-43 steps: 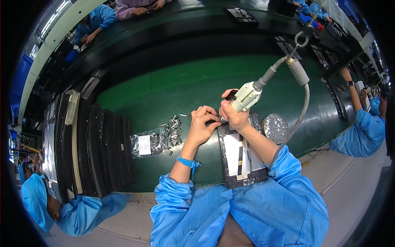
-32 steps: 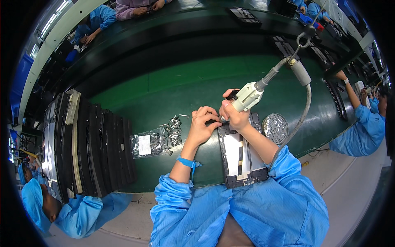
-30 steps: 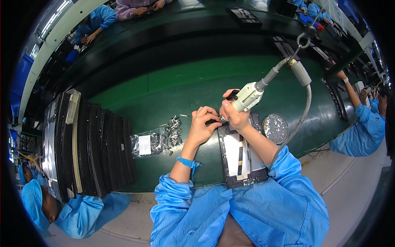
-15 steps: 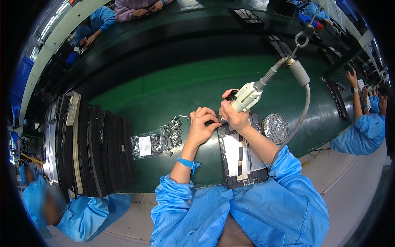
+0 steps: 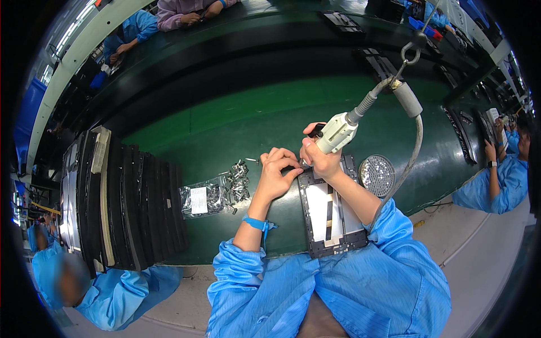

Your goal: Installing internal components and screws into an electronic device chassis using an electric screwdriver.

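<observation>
A tablet-like device with its back off (image 5: 314,205) lies on the green bench in front of me, black-framed with a silver inside. Above its far end, my right hand (image 5: 323,159) is wrapped round a cream electric screwdriver (image 5: 340,133), tilted, with its tip pointing down at the far left corner. The bit's contact point is hidden by my fingers. At that same corner my left hand (image 5: 276,176) has its fingers curled and pinched together; something dark shows beneath them, too small to name. A blue band circles my left wrist.
Small metal parts (image 5: 239,181) lie loose beside a labelled clear bag (image 5: 211,197). Stacked black trays (image 5: 129,205) stand at the left. A round dish of screws (image 5: 377,176) sits right of the device. The screwdriver's cable (image 5: 418,149) hangs from a hook. Co-workers sit around.
My hands, the screwdriver and the device stay nearly still. The screwdriver's hanging cable has shifted slightly left. At the right, a co-worker's raised hand has come down.
</observation>
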`<state>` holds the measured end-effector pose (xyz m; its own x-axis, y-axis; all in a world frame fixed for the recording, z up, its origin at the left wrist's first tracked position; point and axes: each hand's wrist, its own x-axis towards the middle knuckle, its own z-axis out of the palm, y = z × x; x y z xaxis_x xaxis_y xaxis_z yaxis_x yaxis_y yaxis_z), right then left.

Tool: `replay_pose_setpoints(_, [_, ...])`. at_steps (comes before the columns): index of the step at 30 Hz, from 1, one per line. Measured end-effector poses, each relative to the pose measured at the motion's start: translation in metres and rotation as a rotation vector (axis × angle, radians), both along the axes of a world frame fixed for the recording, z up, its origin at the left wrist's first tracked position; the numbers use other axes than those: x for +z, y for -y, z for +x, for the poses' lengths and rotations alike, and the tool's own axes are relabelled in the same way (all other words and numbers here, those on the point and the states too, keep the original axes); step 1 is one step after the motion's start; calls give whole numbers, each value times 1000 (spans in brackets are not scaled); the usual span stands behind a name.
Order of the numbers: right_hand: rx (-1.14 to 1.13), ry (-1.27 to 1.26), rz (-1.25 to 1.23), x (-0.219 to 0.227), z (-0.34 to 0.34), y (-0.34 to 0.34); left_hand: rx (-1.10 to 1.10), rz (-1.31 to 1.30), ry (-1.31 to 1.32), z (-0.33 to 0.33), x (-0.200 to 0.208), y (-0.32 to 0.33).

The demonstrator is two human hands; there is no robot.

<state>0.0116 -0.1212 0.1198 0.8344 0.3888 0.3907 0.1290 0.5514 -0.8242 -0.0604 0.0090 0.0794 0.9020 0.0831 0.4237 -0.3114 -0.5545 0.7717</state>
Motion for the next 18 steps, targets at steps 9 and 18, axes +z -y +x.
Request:
replay_pose_setpoints(9, [-14,18,-7,-4,1,0,-4,6,7,0,-1,0])
replay_pose_setpoints(18, [-5,17,-1,-3,1,1,-9,15,19,0,-2,0])
